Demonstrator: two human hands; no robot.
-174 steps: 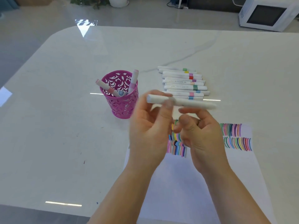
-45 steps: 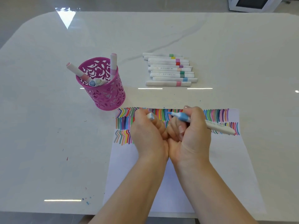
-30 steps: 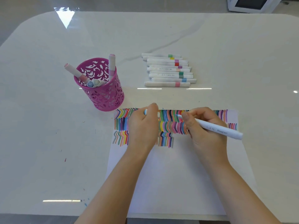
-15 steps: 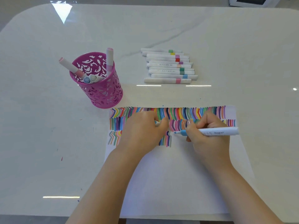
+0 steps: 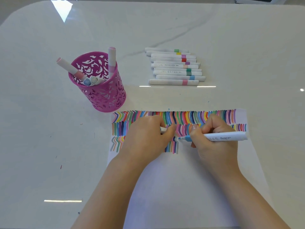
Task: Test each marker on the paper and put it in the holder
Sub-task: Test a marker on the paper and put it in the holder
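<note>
Worktop (image 5: 49, 146): white and shiny. Everything sits on it.
Paper (image 5: 181, 187): a white sheet lies flat at the near side. The far part is full of short coloured lines in rows. The near part is blank.
Right hand (image 5: 216, 142): it rests on the paper with its fingers wrapped tight round the marker.
Left hand (image 5: 145, 139): it rests on the paper just beside the right hand. Its fingers are curled round a white cap.
Holder (image 5: 105, 96): a pink cup with cut-out holes stands up just past the far left corner of the paper. Four markers are inside it. Two stick out (image 5: 71, 68) and two show only their round ends.
Row of markers (image 5: 175, 66): white pens with coloured bands lie side by side, to the right of the holder and past the paper.
Marker (image 5: 226, 136): white with a blue front part. It lies almost flat, and its blue tip points left and sits at the end of the lowest row of lines.
White cap (image 5: 163, 129): only a small end peeks out of the left hand.
</note>
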